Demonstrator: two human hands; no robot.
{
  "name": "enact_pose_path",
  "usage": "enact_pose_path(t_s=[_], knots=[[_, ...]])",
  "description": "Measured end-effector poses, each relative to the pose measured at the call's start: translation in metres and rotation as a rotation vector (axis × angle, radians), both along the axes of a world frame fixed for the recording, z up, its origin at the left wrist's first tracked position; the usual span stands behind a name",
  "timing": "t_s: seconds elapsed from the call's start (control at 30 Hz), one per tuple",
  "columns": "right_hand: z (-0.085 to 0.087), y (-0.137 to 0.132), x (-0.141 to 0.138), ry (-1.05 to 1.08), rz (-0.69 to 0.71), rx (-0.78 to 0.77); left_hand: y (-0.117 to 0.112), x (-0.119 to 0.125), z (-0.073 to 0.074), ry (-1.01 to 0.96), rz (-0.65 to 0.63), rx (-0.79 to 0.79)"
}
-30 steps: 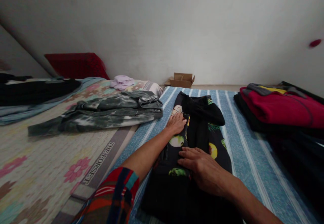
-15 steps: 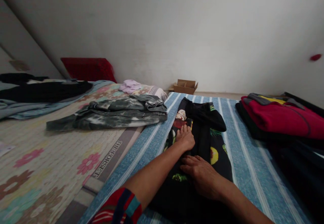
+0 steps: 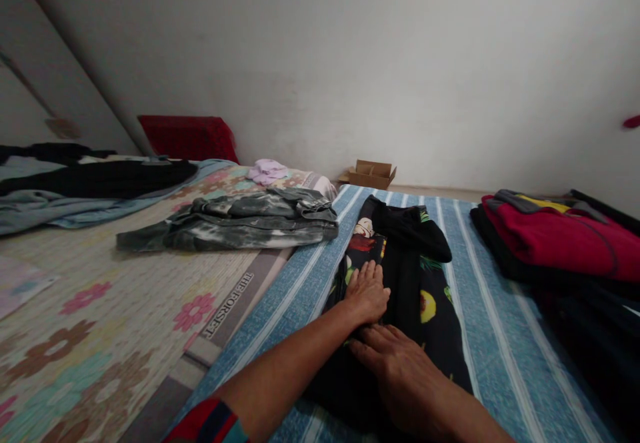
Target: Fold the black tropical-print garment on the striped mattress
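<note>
A black garment (image 3: pixel 440 323) with a colourful fruit and leaf print lies partly folded on the blue striped sheet (image 3: pixel 295 296). Its plain black hooded or collared end (image 3: pixel 410 226) points away from me. My left hand (image 3: pixel 369 291) rests palm down on the printed part at the left, fingers stretched out. Just below it, my right hand (image 3: pixel 400 366) lies flat on the middle of the cloth, its fingers extended towards the left. Neither hand grips the fabric. My right forearm covers part of the garment's near end.
Grey tie-dyed jeans (image 3: pixel 240 223) lie left on the flowered bedcover (image 3: pixel 150 276). A red fleece (image 3: pixel 555 239) tops a clothes stack at right. Behind are a lilac cloth (image 3: pixel 267 171), a cardboard box (image 3: pixel 373 175), a red case (image 3: pixel 189 137) and dark clothes (image 3: pixel 115 179).
Both hands have slid slightly nearer to me along the garment, still flat on it. The view has turned a little to the left.
</note>
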State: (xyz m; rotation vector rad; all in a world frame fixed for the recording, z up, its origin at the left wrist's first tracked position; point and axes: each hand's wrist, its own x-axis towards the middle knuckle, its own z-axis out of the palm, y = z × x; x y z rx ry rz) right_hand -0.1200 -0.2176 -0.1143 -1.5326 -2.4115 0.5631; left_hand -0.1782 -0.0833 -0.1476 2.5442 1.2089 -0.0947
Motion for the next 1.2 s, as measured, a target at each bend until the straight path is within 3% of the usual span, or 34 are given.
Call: enact_pose_path(t_s=[0.27, 0.47, 0.53, 0.63, 0.8, 1.0, 1.2], knots=[[-0.011, -0.006, -0.017, 0.045, 0.01, 0.056, -0.003, -0.018, -0.019, -0.032, -0.048, 0.073], [0.015, 0.0, 0.005, 0.069, -0.015, 0.054, -0.006, -0.02, -0.006, 0.046, -0.061, 0.053], [0.026, 0.014, 0.022, 0.009, -0.134, 0.064, -0.008, -0.023, -0.004, 0.064, -0.085, 0.049], [0.033, 0.052, 0.055, -0.131, -0.426, 0.132, -0.011, -0.028, -0.006, 0.031, -0.111, 0.096], [0.017, 0.124, 0.1, -0.301, -0.806, 0.183, -0.013, -0.03, -0.004, 0.015, -0.094, 0.069], [-0.003, 0.165, 0.132, -0.164, -0.963, 0.162, -0.011, -0.033, -0.01, -0.017, -0.109, 0.061], [0.027, 0.176, 0.17, 0.205, -1.08, 0.338, -0.011, -0.035, -0.016, -0.067, -0.114, 0.052]])
